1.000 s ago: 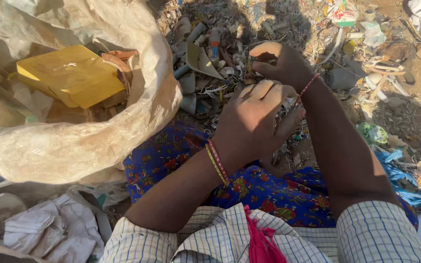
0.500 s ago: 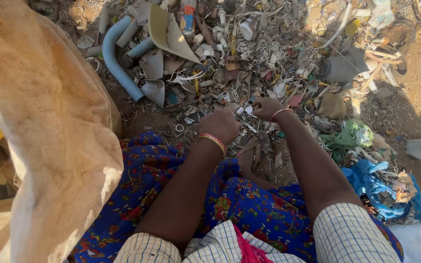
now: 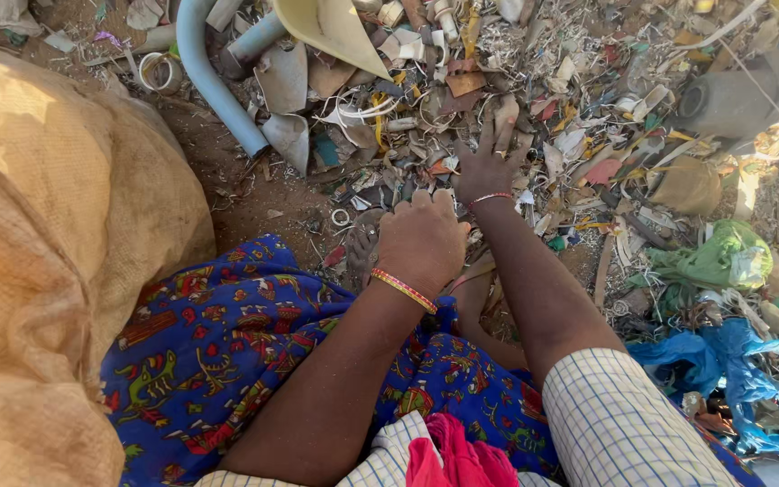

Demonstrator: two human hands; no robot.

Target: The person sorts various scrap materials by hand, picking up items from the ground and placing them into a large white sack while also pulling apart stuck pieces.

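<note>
Plastic scraps (image 3: 534,99), broken and mixed in colour, are spread in a heap over the dirt ahead of both hands. The right hand (image 3: 489,167) is laid flat on this heap with its fingers (image 3: 487,133) splayed wide, palm down, pressed onto the fragments; nothing is seen to be gripped in it. The left hand (image 3: 421,239) is held just beside and nearer the body, knuckles up and fingers curled under; whether anything is enclosed in it cannot be told. A striped bangle (image 3: 405,290) is worn at the left wrist and a thin pink one (image 3: 492,196) at the right. Below the left hand a blue patterned cloth (image 3: 227,343) is draped over the lap. Beyond the left hand, further left, a bent pale blue pipe (image 3: 205,72) is lying. A large tan woven sack (image 3: 47,271) is standing far to the left. To the right of the right hand, a green plastic bag (image 3: 710,257) and blue plastic sheeting (image 3: 732,370) are lying.
</note>
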